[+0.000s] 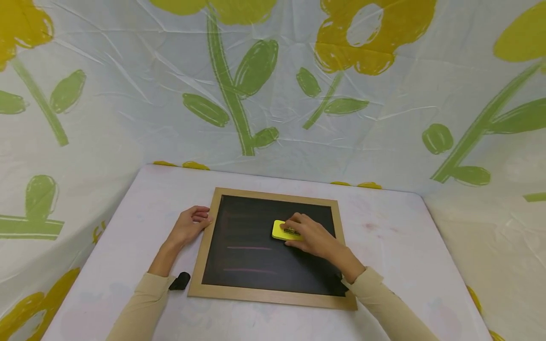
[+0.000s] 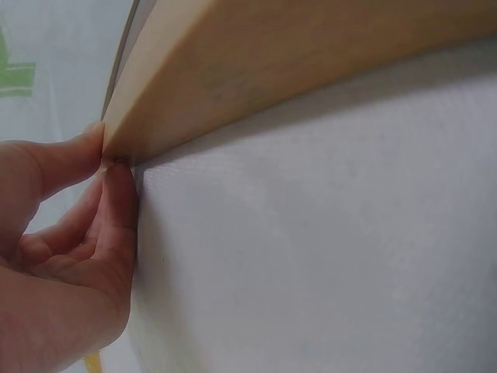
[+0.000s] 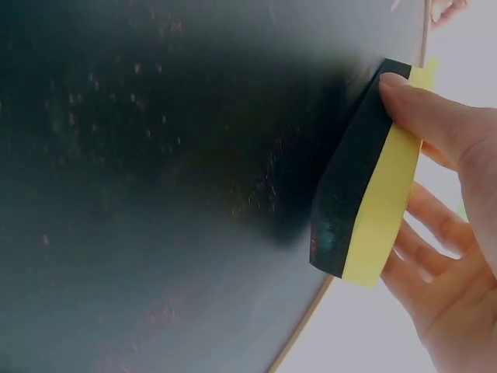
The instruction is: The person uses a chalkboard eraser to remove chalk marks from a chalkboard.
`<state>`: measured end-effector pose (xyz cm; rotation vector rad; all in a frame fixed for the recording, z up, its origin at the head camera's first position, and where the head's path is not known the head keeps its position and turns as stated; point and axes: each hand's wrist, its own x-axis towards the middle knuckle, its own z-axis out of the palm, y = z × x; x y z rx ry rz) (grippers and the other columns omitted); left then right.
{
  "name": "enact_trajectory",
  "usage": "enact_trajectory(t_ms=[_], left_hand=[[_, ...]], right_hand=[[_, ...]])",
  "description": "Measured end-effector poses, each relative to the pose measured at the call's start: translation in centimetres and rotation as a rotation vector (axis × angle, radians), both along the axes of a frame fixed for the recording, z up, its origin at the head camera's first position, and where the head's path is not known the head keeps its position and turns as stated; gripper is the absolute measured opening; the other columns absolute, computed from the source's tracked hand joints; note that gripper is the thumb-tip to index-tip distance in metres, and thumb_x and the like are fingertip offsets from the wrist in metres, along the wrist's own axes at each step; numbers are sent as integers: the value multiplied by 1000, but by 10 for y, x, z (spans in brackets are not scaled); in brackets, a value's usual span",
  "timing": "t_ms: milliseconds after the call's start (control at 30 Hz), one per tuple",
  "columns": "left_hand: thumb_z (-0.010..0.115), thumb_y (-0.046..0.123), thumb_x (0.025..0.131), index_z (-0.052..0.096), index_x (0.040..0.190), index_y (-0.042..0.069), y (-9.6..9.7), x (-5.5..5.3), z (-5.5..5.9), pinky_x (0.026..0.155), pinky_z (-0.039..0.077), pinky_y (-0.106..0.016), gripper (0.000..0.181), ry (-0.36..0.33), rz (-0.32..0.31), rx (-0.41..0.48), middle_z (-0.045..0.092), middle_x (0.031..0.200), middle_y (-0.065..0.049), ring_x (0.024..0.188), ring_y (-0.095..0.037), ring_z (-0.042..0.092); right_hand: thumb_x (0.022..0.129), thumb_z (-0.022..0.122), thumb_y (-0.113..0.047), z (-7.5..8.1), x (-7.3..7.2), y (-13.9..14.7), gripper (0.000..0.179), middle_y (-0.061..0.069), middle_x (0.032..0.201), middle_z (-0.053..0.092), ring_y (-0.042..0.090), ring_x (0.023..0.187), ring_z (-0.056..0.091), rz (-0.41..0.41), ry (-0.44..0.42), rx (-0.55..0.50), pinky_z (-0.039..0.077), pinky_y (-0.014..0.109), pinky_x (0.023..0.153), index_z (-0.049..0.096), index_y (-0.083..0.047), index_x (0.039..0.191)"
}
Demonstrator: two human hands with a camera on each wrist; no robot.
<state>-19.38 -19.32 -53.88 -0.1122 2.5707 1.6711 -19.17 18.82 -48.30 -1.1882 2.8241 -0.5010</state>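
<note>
A chalkboard (image 1: 239, 222) with a pale wooden frame (image 2: 248, 78) lies on the table. At the left side of the frame, my left hand (image 1: 189, 226) pinches the edge between thumb and fingers, as the left wrist view shows. My right hand (image 1: 317, 237) grips a yellow and black board eraser (image 1: 278, 231) over the right half of the board. In the right wrist view the thumb presses the black side of the eraser (image 3: 373, 186); whether its felt touches the board is unclear. Two faint pink chalk lines (image 1: 249, 248) cross the lower left of the board.
A small black object (image 1: 181, 281) lies by the left sleeve, near the board's lower left corner. The white table (image 1: 396, 255) extends around the board. Behind and beside it hangs a sheet (image 1: 149, 94) printed with yellow flowers and green leaves.
</note>
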Motion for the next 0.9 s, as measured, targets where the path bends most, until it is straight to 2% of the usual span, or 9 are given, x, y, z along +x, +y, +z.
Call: enact_trajectory(t_ms=[233, 533, 700, 900], left_hand=[[72, 7, 95, 60, 128, -11, 0, 1, 1, 73, 47, -18, 39, 6, -3, 11, 65, 110, -23, 89, -20, 63], [72, 7, 96, 60, 129, -10, 0, 1, -1, 73, 47, -18, 40, -1, 2, 9, 64, 110, -22, 91, -21, 62], [72, 8, 96, 59, 130, -9, 0, 0, 1, 73, 47, -18, 40, -14, 2, 3, 64, 111, -22, 91, -21, 62], [72, 9, 96, 59, 130, -9, 0, 0, 3, 74, 47, -19, 40, -18, -1, -4, 64, 112, -23, 96, -28, 63]], right_hand=[[87, 84, -30, -3, 3, 2, 44, 10, 122, 61, 24, 107, 62, -9, 60, -22, 57, 42, 87, 69, -13, 125], [85, 86, -29, 0, 8, 2, 46, 9, 121, 62, 23, 105, 63, 9, 87, -63, 57, 41, 86, 69, -13, 125], [84, 87, -30, 2, 12, 2, 47, 8, 119, 62, 23, 104, 63, 14, 93, -71, 57, 40, 85, 70, -13, 124], [85, 86, -30, 2, 19, 5, 46, 8, 121, 62, 23, 105, 63, 7, 69, -59, 57, 41, 87, 70, -14, 125]])
